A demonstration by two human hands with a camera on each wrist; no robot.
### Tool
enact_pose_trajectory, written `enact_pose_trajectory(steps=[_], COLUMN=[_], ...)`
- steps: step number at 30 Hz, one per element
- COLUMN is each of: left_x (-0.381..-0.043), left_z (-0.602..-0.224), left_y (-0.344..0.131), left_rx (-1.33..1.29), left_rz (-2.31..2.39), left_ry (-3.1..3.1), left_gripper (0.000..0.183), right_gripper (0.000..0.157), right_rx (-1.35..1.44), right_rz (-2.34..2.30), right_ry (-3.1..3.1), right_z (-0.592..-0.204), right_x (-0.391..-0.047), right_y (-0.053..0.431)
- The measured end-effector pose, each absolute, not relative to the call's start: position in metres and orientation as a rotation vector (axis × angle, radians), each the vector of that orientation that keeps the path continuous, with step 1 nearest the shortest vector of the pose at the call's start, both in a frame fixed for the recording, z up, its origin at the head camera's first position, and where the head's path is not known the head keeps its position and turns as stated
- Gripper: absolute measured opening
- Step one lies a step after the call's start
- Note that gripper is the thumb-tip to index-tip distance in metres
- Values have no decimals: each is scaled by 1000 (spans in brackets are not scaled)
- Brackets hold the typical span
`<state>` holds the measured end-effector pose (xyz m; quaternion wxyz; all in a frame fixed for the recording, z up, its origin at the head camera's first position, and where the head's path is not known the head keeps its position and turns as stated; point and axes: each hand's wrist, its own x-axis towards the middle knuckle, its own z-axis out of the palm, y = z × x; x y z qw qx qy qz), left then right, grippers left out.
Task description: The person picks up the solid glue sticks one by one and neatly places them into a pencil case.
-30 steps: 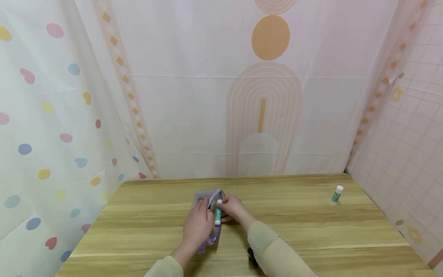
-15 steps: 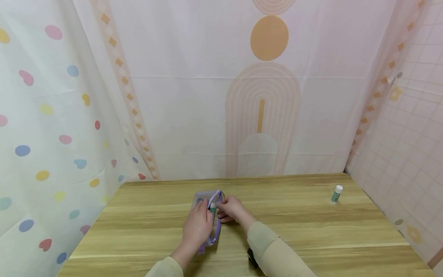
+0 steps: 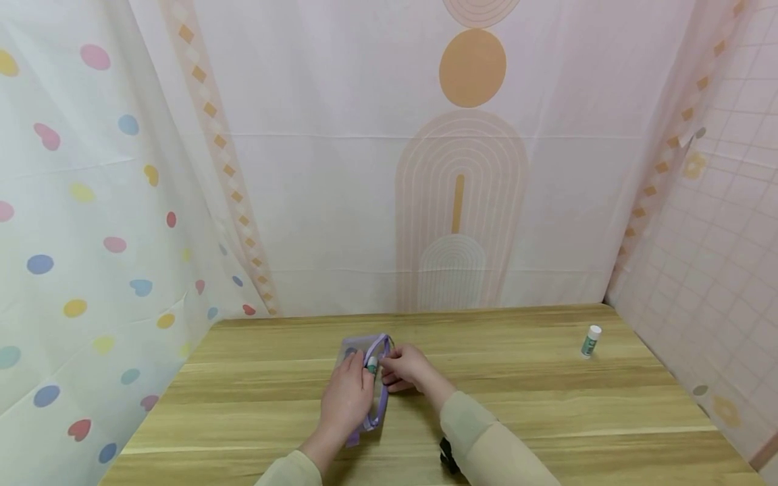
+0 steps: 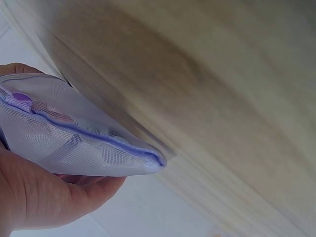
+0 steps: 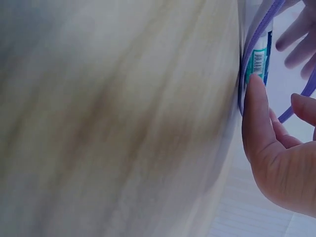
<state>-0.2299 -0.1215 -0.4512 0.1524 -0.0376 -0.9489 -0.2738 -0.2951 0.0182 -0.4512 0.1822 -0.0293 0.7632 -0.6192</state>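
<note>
A mesh pouch with purple zipper trim (image 3: pixel 384 405) stands tilted on the table, its mouth spread towards the right. My left hand (image 3: pixel 346 398) grips its left side; in the left wrist view, thumb and fingers lie on opposite sides of the pouch (image 4: pixel 94 153). Inside the mouth is a green glue stick with a white cap (image 3: pixel 372 365), partly hidden by the left hand. My right hand (image 3: pixel 408 368) is at the mouth. In the right wrist view, one straight digit touches near the label of the glue stick (image 5: pixel 258 61); the other fingers are apart from it.
A second glue stick (image 3: pixel 591 341) stands upright at the right of the wooden table (image 3: pixel 516 378). Something black (image 3: pixel 448 455) shows beneath the right sleeve. Patterned curtains (image 3: pixel 328 223) hang behind the table and at both sides.
The glue stick has gone from the right fingers at the pouch's mouth leftwards into the pouch. The right hand has stayed at the rim, and the left hand has kept its grip.
</note>
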Motion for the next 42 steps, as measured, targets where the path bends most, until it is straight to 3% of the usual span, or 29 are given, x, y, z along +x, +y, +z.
enact_pose_trajectory(steps=[42], left_x=[-228], left_z=[-450], left_y=[-120], left_rx=[-132], left_rz=[-782], left_ry=[-2687], left_gripper=[44], right_gripper=[36], right_rx=[-211], right_rz=[-1959], right_ry=[2048], right_z=[-428], right_x=[-282], right_y=[89])
